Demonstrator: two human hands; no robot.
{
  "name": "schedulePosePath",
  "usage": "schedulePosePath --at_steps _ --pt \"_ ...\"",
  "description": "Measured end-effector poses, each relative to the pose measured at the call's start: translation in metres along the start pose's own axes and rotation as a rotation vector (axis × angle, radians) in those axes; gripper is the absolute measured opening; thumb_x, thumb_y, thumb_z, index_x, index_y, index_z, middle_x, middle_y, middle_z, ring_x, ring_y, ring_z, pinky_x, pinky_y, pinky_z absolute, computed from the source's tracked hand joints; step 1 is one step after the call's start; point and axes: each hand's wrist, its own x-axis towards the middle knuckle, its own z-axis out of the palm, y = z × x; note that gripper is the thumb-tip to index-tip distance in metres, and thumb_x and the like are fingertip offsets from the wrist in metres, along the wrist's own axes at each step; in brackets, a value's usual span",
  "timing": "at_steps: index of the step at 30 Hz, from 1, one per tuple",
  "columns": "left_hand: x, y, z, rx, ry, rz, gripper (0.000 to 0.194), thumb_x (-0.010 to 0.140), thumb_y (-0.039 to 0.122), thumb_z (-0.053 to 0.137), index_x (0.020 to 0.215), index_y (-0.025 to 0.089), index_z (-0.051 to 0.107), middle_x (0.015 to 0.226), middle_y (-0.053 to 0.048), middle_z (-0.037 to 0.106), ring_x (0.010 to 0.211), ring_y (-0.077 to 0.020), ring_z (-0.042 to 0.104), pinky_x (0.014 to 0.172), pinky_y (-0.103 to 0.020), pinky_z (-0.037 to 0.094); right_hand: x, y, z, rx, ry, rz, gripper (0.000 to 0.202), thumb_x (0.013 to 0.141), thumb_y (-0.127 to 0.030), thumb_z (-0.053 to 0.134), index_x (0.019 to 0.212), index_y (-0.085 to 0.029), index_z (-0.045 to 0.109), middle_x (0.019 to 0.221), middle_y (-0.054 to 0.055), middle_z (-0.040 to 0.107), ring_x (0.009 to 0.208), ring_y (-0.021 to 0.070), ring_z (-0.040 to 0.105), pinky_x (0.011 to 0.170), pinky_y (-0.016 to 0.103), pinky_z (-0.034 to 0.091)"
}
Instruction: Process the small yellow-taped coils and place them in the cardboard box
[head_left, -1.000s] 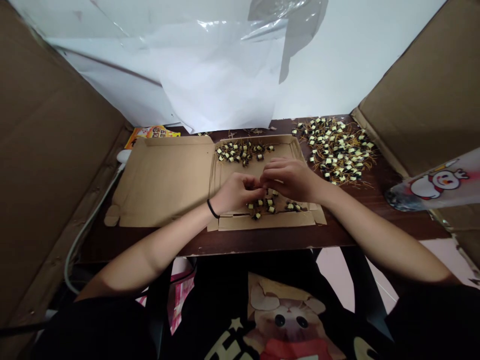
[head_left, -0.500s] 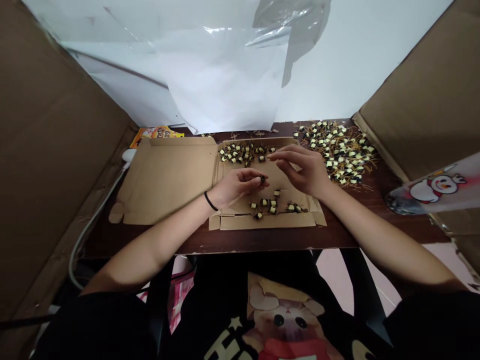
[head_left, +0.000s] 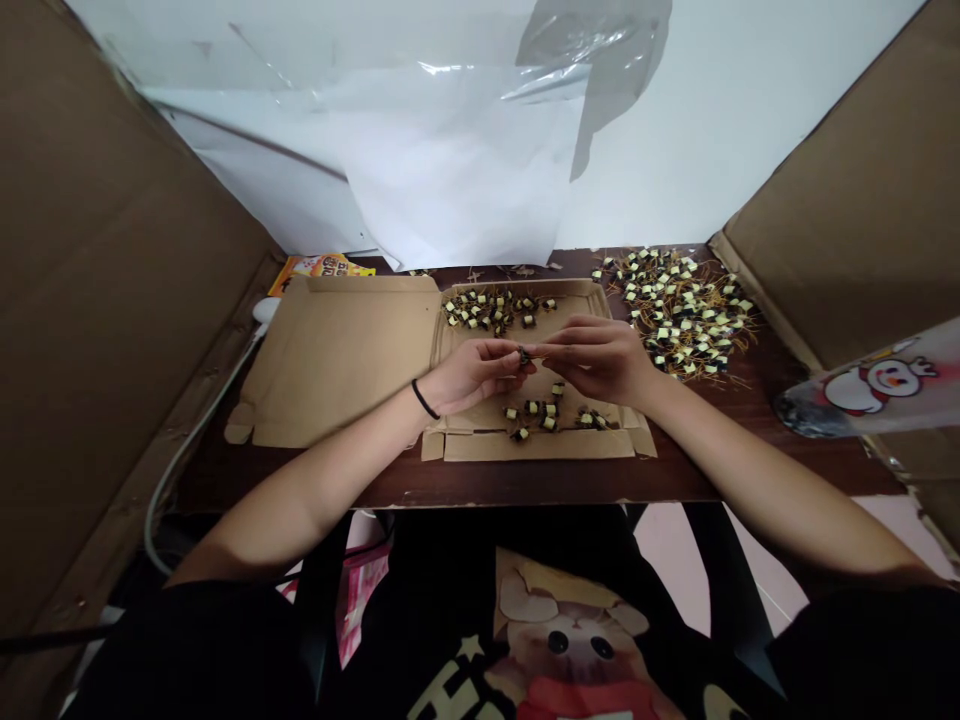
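My left hand (head_left: pixel 476 375) pinches a small dark coil (head_left: pixel 524 356) between thumb and fingertips, above the right half of an opened cardboard box (head_left: pixel 536 446). From the right, my right hand (head_left: pixel 604 358) reaches the same coil with its fingers pressed together at that piece's edge; the exact spot they grip, perhaps a thin wire, is too small to make out. Below the hands lie several loose coils (head_left: pixel 550 410), black with pale yellow tape. A cluster of similar coils (head_left: pixel 480 308) sits along the box's far side.
A large heap of coils with copper-coloured wires (head_left: pixel 682 310) covers the table (head_left: pixel 525 488) at the right. Beyond it lies a plastic cup with a snowman print (head_left: pixel 874 385). A white cable (head_left: pixel 161 480) and an orange packet (head_left: pixel 322 266) are at left. Cardboard walls (head_left: pixel 862 170) flank the table.
My right hand has come down and toward me from above the box, its fingers closing at the coil in my left hand. The left hand keeps its pinch.
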Motion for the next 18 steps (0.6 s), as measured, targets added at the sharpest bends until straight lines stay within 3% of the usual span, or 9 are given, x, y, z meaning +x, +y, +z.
schedulePosePath --at_steps 11,18 --pt "-0.0006 -0.0003 -0.0014 0.027 -0.007 -0.001 0.025 0.067 0.025 0.082 0.085 0.013 0.071 0.076 -0.002 0.067 0.074 -0.0085 0.061 0.073 -0.024 0.045 0.0008 -0.0013 0.0011 0.029 0.01 -0.043 0.039 0.084 -0.014 0.062 0.12 -0.03 0.065 0.083 0.002 0.074 0.068 0.0134 0.06 0.06 0.026 0.05" --pt "-0.0011 0.0009 0.0011 0.018 0.002 -0.009 0.033 0.06 0.029 0.086 0.084 0.013 0.072 0.075 -0.003 0.068 0.073 -0.0087 0.061 0.071 -0.023 0.045 0.0001 -0.0017 0.0025 0.012 -0.003 -0.032 0.035 0.086 -0.017 0.06 0.118 -0.03 0.066 0.081 0.001 0.074 0.067 0.0122 0.06 0.059 0.025 0.05"
